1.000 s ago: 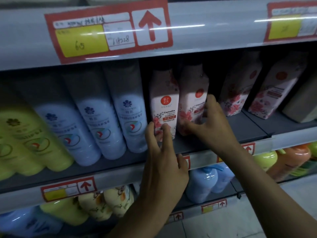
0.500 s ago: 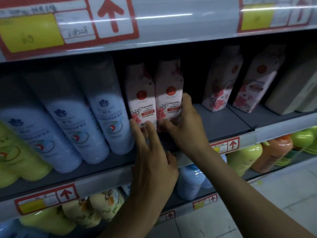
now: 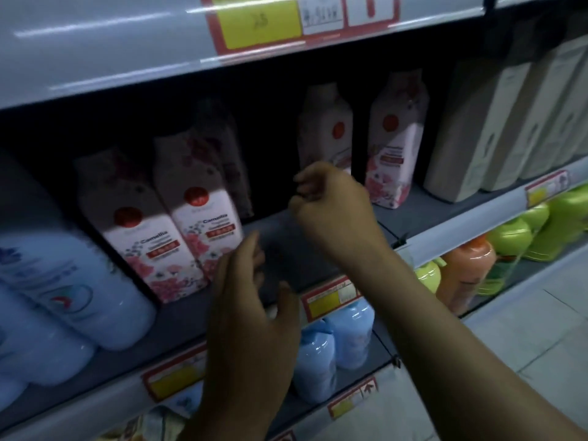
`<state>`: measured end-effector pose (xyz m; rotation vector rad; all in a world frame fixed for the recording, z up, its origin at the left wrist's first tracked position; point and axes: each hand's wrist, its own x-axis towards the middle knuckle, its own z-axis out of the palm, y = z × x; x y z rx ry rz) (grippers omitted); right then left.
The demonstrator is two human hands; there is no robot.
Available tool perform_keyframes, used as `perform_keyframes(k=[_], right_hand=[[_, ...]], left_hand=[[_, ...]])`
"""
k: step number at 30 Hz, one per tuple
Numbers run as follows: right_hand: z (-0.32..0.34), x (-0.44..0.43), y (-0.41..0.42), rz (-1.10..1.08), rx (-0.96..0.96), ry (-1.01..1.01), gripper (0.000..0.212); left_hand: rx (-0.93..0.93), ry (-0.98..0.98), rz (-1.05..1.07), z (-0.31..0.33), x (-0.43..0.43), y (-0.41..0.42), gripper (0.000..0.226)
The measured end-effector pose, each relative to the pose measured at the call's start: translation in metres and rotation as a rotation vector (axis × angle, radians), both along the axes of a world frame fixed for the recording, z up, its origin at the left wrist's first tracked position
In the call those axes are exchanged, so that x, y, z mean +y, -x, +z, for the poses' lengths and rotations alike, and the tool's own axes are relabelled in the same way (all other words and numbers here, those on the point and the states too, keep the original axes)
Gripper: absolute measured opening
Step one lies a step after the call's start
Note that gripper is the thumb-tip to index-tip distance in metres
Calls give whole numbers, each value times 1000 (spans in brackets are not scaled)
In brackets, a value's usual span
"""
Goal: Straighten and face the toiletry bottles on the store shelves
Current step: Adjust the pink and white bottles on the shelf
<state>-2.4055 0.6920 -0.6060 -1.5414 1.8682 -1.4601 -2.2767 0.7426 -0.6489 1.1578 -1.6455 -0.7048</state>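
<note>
Two pink floral Camellia bottles [image 3: 178,230] stand side by side at the front of the middle shelf [image 3: 286,259], labels facing out. My left hand [image 3: 251,307] hovers just right of them, fingers apart, holding nothing. My right hand [image 3: 331,208] is raised over the bare shelf gap with fingers loosely curled and nothing in them. Beyond it, two more pink floral bottles [image 3: 394,144] stand further back; my right hand partly covers the left one.
Large pale blue bottles [image 3: 63,288] lie to the left on the same shelf. Beige bottles [image 3: 496,128] stand at the right. Below are blue bottles [image 3: 334,345], an orange bottle [image 3: 467,275] and green bottles [image 3: 541,230]. Price tags [image 3: 331,297] line the shelf edges.
Both hands have let go of the two Camellia bottles and pulled away to the right. The view has swung right, bringing the beige bottles into sight.
</note>
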Motion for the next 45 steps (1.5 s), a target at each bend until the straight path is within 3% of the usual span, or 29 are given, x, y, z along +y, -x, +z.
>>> perform_keyframes(k=[6, 10, 12, 13, 14, 16, 19, 23, 26, 31, 38, 45], right_hand=[[-19, -21, 17, 34, 48, 38, 24], [-30, -54, -5, 195, 149, -47, 25], [-28, -71, -14, 243, 209, -84, 39], [-28, -81, -17, 287, 230, -110, 34], [-30, -93, -19, 331, 211, -115, 26], [-32, -111, -23, 359, 266, -28, 35], [-39, -120, -26, 336, 154, -59, 42], [-42, -94, -7, 338, 108, -35, 27], [-40, -60, 16, 337, 76, 41, 38], [-42, -50, 30, 472, -125, -36, 50], [-45, -51, 20, 484, -157, -84, 44], [-46, -51, 4, 491, -198, -104, 38]], left_hand=[[15, -74, 98, -2, -16, 26, 46], [-80, 61, 222, -4, -31, 20, 40], [-34, 115, 290, -7, -36, 16, 25], [6, 136, 315, -10, -37, 14, 22], [39, 150, 329, -13, -38, 12, 22], [42, 145, 344, -17, -36, 10, 27], [54, 145, 330, -19, -33, 9, 29], [39, 122, 330, -14, -35, 8, 24], [-20, 127, 317, -9, -34, 14, 20], [-138, 177, 303, -1, -31, 23, 25], [-150, 193, 379, 3, -30, 12, 16], [-159, 201, 293, 3, -37, 6, 22]])
